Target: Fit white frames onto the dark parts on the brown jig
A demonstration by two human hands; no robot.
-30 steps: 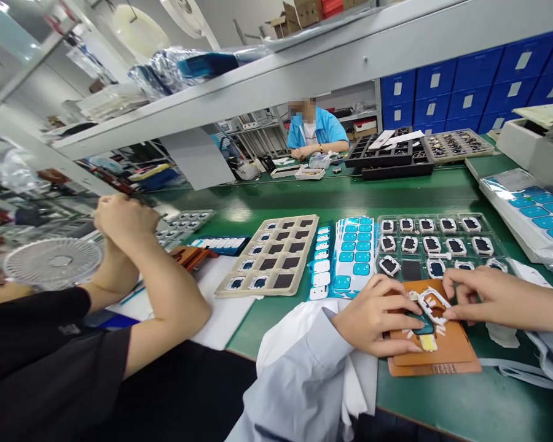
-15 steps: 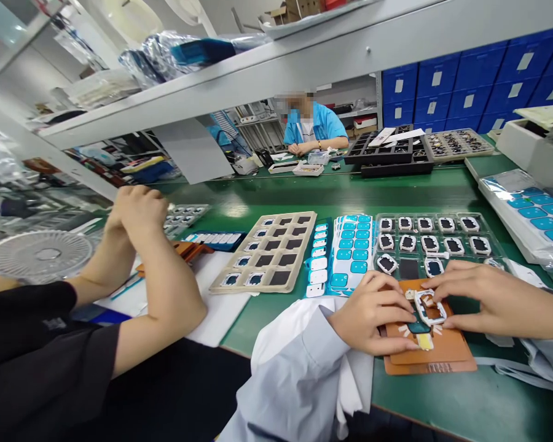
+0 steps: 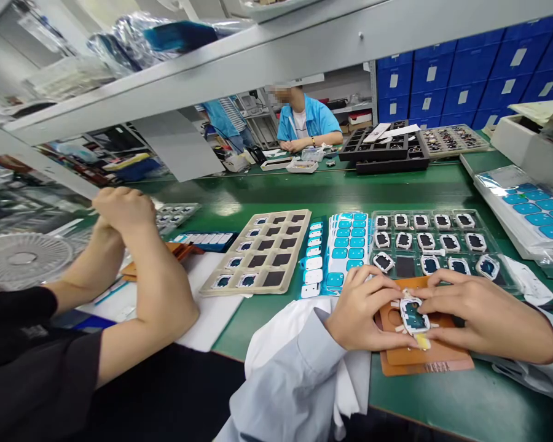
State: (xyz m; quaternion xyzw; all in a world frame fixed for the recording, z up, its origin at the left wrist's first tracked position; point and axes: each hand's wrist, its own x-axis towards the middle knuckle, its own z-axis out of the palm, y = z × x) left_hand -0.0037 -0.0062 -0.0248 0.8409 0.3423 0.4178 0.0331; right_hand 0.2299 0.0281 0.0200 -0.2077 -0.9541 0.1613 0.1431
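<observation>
A white square frame [image 3: 415, 315] with a dark teal centre lies on an orange-brown fixture plate [image 3: 396, 362]. My left hand [image 3: 366, 313] is at the frame's left side, fingers apart, with fingertips by its upper left and lower edges. From the right, my right hand [image 3: 470, 310] has its fingers and thumb pressed round the frame's right side. A yellow tab [image 3: 423, 341] shows below the frame, between my thumbs. Behind the plate stands a clear tray [image 3: 405, 266] with several white frames.
Left of my hands are teal label sheets [image 3: 357, 242] and a beige tray [image 3: 283, 280]. At the left, a co-worker's clasped hands [image 3: 124, 212] rest above the bench. A bagged label pack [image 3: 529, 209] lies at the right.
The white frame has moved left and down over the teal piece. My right hand has moved left with it. The view has shifted slightly.
</observation>
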